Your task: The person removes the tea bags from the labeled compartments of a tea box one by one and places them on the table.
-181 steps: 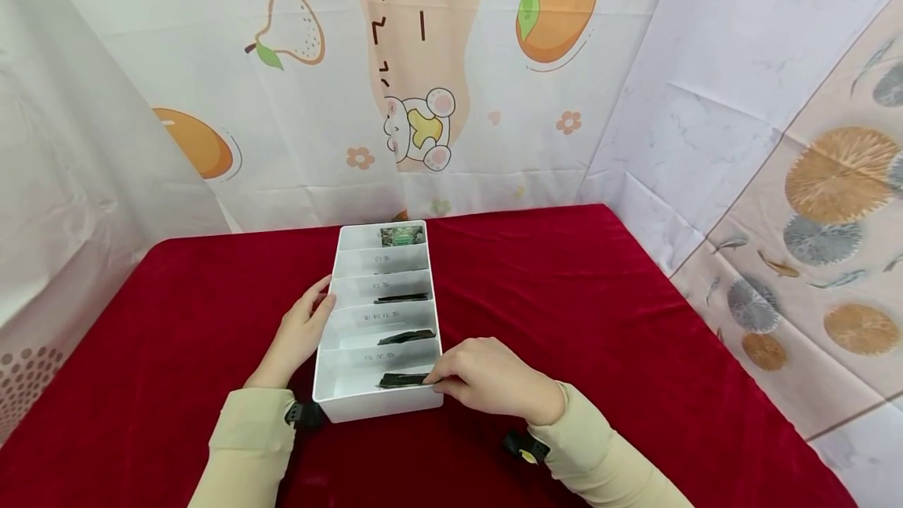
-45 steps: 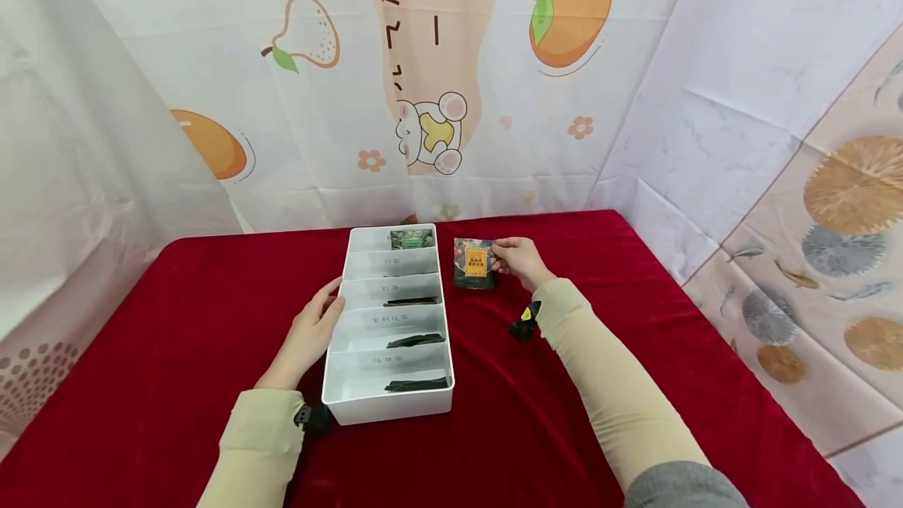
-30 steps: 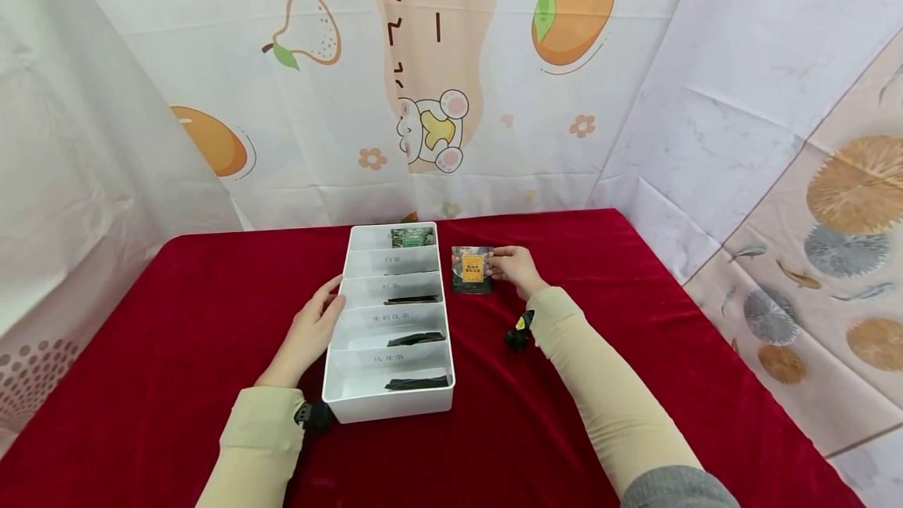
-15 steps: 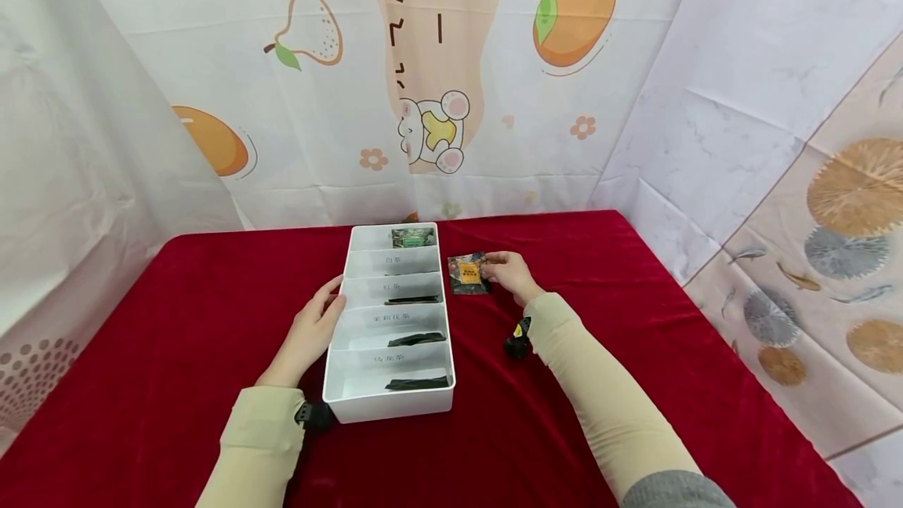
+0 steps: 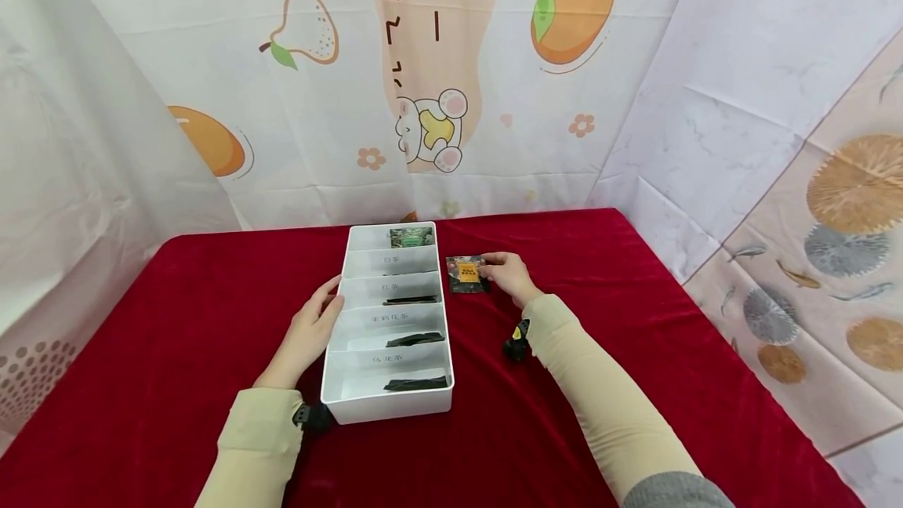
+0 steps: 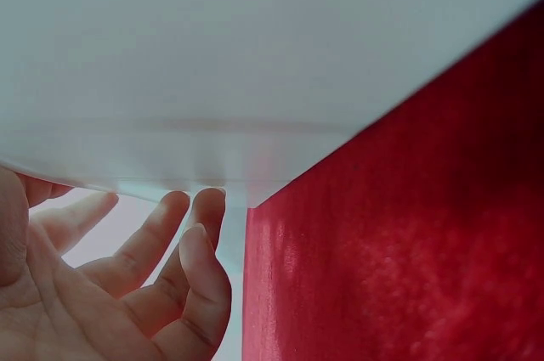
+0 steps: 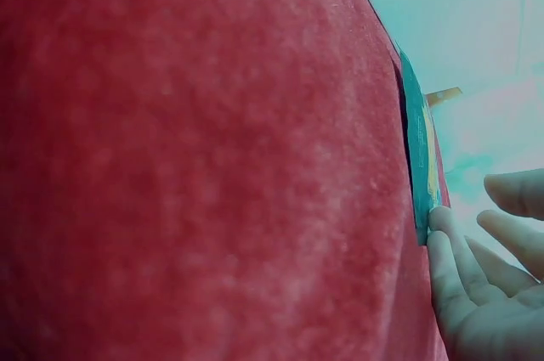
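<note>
A dark tea sachet (image 5: 466, 274) with an orange label lies on the red cloth, just right of the white divided box (image 5: 386, 411). My right hand (image 5: 509, 274) is at its right edge. In the right wrist view, fingertips (image 7: 438, 223) touch the near end of the sachet (image 7: 416, 149), and the other fingers stand apart from it. My left hand (image 5: 306, 332) rests against the box's left side. Its fingers (image 6: 174, 200) are lightly bent, with their tips at the box wall (image 6: 212, 55) in the left wrist view.
Dark sachets (image 5: 415, 339) stand on edge in several compartments, with printed Chinese tea labels on the dividers. A green sachet (image 5: 411, 237) lies in the farthest compartment. Printed curtains (image 5: 296, 100) hang behind and beside the red-covered table (image 5: 607, 296).
Six seconds ago my right hand was at the nearest compartment's sachet. It then held this sachet upright right of the box and lowered it onto the cloth. My left hand stays at the box.
</note>
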`<control>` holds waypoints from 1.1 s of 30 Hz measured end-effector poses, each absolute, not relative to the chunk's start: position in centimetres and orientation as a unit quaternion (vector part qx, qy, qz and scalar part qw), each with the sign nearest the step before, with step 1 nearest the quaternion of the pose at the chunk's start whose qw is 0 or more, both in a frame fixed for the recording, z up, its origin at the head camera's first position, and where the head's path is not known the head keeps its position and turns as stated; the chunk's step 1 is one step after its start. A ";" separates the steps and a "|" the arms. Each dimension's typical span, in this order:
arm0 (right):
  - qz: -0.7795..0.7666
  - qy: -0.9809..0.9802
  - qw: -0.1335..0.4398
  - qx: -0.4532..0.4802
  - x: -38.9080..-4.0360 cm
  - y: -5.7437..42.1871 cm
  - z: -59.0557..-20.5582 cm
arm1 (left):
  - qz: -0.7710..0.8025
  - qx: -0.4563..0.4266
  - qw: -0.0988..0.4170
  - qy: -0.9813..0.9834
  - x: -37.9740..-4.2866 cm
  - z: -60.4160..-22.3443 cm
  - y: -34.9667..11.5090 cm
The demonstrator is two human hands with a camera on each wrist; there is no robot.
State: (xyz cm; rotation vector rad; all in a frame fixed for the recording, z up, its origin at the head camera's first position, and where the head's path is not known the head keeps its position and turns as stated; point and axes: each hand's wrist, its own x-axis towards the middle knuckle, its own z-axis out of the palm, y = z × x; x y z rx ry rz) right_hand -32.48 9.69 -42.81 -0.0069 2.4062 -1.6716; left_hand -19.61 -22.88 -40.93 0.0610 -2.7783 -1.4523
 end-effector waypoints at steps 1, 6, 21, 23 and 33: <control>-0.568 0.816 0.106 -0.004 -32.5 9.7 -42.8 | -0.463 0.019 0.004 -0.886 -19.6 -40.9 -22.9; -0.569 0.815 0.111 -0.003 -32.5 9.9 -42.8 | -0.465 0.019 0.003 -0.885 -19.7 -41.0 -22.8; -0.621 0.777 0.104 0.004 -32.1 10.3 -42.3 | -0.469 0.020 0.000 -0.883 -19.7 -41.1 -22.8; -0.628 0.771 0.100 0.004 -32.1 10.3 -42.3 | -0.469 0.019 0.000 -0.883 -19.7 -41.0 -22.8; -0.670 0.738 0.073 -0.021 -30.3 9.3 -40.7 | -0.470 0.020 -0.002 -0.882 -19.6 -41.0 -22.8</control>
